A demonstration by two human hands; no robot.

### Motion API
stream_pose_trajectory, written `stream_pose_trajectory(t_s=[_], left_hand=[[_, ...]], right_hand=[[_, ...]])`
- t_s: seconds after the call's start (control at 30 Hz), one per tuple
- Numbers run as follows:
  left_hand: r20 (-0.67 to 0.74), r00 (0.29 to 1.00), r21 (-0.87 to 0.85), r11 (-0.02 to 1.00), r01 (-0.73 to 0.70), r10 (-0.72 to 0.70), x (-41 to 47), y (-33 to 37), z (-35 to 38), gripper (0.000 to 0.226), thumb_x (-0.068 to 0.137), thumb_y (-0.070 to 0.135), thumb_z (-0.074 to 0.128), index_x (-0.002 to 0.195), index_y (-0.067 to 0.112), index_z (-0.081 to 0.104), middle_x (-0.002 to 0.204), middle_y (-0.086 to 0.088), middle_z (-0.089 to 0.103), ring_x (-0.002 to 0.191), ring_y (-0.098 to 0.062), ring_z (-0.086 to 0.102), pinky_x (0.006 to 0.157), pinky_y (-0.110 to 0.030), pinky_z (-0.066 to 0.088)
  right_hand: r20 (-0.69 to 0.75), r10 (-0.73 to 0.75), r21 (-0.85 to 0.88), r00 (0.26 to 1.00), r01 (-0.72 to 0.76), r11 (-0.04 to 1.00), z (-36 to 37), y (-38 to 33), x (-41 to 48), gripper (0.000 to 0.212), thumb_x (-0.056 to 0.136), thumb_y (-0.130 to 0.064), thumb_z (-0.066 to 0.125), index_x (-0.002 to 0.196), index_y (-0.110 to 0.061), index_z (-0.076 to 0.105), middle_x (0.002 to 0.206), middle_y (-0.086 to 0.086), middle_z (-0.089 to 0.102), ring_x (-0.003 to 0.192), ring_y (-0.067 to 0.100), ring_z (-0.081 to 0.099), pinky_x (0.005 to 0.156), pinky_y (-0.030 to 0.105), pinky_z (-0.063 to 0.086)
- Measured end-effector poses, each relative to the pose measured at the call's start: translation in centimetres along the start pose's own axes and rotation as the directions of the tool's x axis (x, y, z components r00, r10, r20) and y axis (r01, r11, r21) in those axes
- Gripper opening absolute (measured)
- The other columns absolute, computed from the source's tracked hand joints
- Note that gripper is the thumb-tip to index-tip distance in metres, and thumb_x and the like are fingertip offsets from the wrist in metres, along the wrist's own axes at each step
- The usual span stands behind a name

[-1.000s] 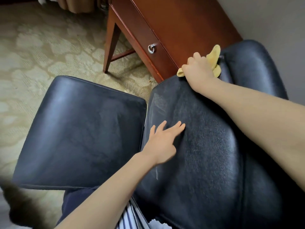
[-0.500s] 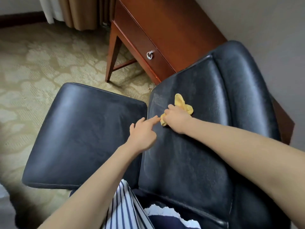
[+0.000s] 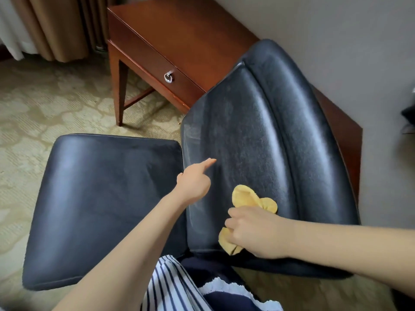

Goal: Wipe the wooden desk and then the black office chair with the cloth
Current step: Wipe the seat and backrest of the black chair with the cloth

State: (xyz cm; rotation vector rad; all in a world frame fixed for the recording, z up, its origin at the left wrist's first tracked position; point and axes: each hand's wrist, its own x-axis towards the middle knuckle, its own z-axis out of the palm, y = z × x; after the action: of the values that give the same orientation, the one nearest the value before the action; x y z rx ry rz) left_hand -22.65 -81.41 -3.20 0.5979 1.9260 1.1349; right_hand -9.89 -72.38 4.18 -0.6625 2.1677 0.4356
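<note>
The black office chair fills the middle of the head view, its backrest (image 3: pixel 265 140) on the right and its seat (image 3: pixel 101 198) on the left. My right hand (image 3: pixel 253 232) grips the yellow cloth (image 3: pixel 249 198) and presses it against the lower part of the backrest. My left hand (image 3: pixel 194 181) is at the backrest's left edge, its index finger stretched out onto the leather and the other fingers curled, holding nothing. The wooden desk (image 3: pixel 186 41) stands behind the chair against the wall.
The desk's drawer has a metal ring pull (image 3: pixel 168 77). Patterned beige carpet (image 3: pixel 45 104) lies to the left, with tan curtains (image 3: pixel 56 25) at the back. A grey wall (image 3: pixel 348 41) runs close behind the chair. My striped clothing (image 3: pixel 170 288) is at the bottom.
My right hand has dragged the cloth from the top edge of the backrest down to its lower part. My left hand went from flat on the backrest to pointing with one finger.
</note>
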Motion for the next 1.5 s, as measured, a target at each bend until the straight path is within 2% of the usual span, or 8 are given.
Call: stream_pose_trajectory(t_s=[0.23, 0.37, 0.5, 0.87, 1.07, 1.2, 1.33, 1.5], left_hand=[[0.122, 0.992, 0.117, 0.991, -0.058, 0.044, 1.6, 0.0, 2.2, 0.081, 0.079, -0.010, 0.029, 0.148, 0.032, 0.021, 0.156, 0.017, 0.012, 0.146, -0.025, 0.003, 0.116, -0.045, 0.013], [0.143, 0.988, 0.143, 0.987, -0.074, 0.053, 2.0, -0.6, 2.3, 0.085, 0.078, -0.009, 0.028, 0.148, 0.037, 0.017, 0.156, 0.021, 0.009, 0.146, -0.023, 0.000, 0.117, -0.046, 0.007], [0.163, 0.983, 0.138, 0.984, -0.109, 0.086, 2.1, -0.9, 2.3, 0.084, 0.079, -0.009, 0.029, 0.148, 0.036, 0.018, 0.156, 0.020, 0.010, 0.146, -0.023, 0.001, 0.118, -0.044, 0.007], [0.050, 0.997, 0.044, 0.998, 0.054, -0.056, 0.2, -3.4, 2.1, 0.075, 0.086, -0.007, 0.030, 0.147, 0.036, 0.024, 0.155, 0.020, 0.011, 0.146, -0.019, 0.002, 0.117, -0.042, 0.008], [-0.068, 0.992, 0.009, 0.994, 0.106, -0.105, -0.6, -4.2, 1.9, 0.071, 0.089, -0.005, 0.030, 0.145, 0.038, 0.027, 0.154, 0.021, 0.012, 0.146, -0.019, 0.003, 0.117, -0.043, 0.008], [-0.117, 0.984, -0.019, 0.991, 0.132, -0.133, -1.2, -4.3, 1.9, 0.070, 0.090, -0.005, 0.028, 0.145, 0.037, 0.029, 0.154, 0.022, 0.014, 0.146, -0.017, 0.003, 0.117, -0.041, 0.008], [-0.145, 0.981, -0.003, 0.991, 0.133, -0.132, -1.9, -4.2, 0.9, 0.071, 0.088, -0.005, 0.029, 0.146, 0.037, 0.028, 0.155, 0.021, 0.014, 0.146, -0.017, 0.005, 0.117, -0.042, 0.009], [-0.184, 0.977, 0.027, 0.993, 0.117, -0.110, -2.2, -4.2, -1.3, 0.069, 0.088, -0.004, 0.029, 0.146, 0.033, 0.028, 0.155, 0.017, 0.017, 0.146, -0.018, 0.008, 0.117, -0.040, 0.011]], right_hand=[[-0.215, 0.114, -0.027, 0.970, -0.123, 0.992, -0.5, 1.9, -6.6, 0.021, 0.061, -0.016, 0.075, 0.065, -0.029, 0.059, 0.061, -0.010, 0.048, 0.060, 0.012, 0.044, 0.052, 0.024, 0.041], [-0.275, 0.172, -0.074, 0.946, -0.199, 0.977, -1.9, 5.5, -4.7, 0.017, 0.070, -0.010, 0.066, 0.068, -0.026, 0.062, 0.069, -0.005, 0.054, 0.066, 0.016, 0.047, 0.057, 0.028, 0.038], [-0.179, 0.313, -0.167, 0.933, -0.343, 0.924, -3.6, 11.1, -0.2, 0.030, 0.091, -0.005, 0.038, 0.100, -0.022, 0.060, 0.099, 0.001, 0.052, 0.092, 0.021, 0.040, 0.068, 0.031, 0.027], [-0.364, 0.475, -0.179, 0.801, -0.560, 0.809, -7.9, 23.6, 10.0, 0.029, 0.091, -0.002, 0.047, 0.114, -0.011, 0.063, 0.111, 0.013, 0.051, 0.110, 0.032, 0.041, 0.072, 0.037, 0.030], [-0.413, 0.563, -0.066, 0.716, -0.640, 0.765, -8.2, 24.7, 14.6, 0.022, 0.092, -0.005, 0.051, 0.111, -0.005, 0.062, 0.114, 0.015, 0.054, 0.115, 0.034, 0.038, 0.093, 0.046, 0.035], [-0.328, 0.507, -0.107, 0.797, -0.564, 0.819, -7.0, 22.3, 16.3, 0.025, 0.093, -0.011, 0.049, 0.116, -0.011, 0.059, 0.118, 0.009, 0.056, 0.115, 0.028, 0.043, 0.090, 0.037, 0.039], [-0.181, 0.277, -0.178, 0.944, -0.309, 0.934, -3.0, 16.8, 16.7, 0.024, 0.094, -0.015, 0.046, 0.112, -0.011, 0.061, 0.118, 0.008, 0.060, 0.112, 0.025, 0.050, 0.087, 0.033, 0.042], [-0.031, 0.109, -0.139, 0.994, -0.112, 0.984, -1.8, 11.9, 13.2, 0.023, 0.088, -0.016, 0.048, 0.103, -0.010, 0.065, 0.105, 0.010, 0.065, 0.098, 0.026, 0.059, 0.080, 0.032, 0.047]])
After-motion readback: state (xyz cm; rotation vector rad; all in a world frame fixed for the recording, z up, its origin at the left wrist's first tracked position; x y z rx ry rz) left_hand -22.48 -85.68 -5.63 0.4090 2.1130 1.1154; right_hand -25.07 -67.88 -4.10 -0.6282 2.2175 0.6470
